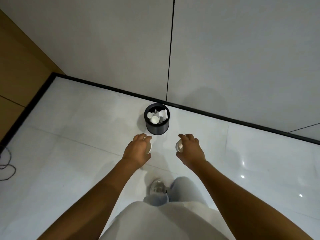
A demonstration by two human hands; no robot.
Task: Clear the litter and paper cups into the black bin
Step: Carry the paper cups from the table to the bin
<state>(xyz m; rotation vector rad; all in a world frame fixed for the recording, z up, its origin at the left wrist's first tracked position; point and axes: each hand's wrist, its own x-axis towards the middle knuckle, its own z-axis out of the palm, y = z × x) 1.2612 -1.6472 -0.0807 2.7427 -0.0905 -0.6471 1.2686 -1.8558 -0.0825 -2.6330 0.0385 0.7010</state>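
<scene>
Head view: the left hand (138, 148) and right hand (189, 149) each close around a paper cup (179, 146), short of the black bin (157, 126). The cups are probably light and crushable, best held gently by the sides.

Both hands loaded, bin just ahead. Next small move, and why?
Probably carry both hands forward over the black bin and let go. The left hand holds a paper cup, the right hand another cup; both sit short of the bin's open mouth, which already holds cups and paper but looks to have room.
</scene>
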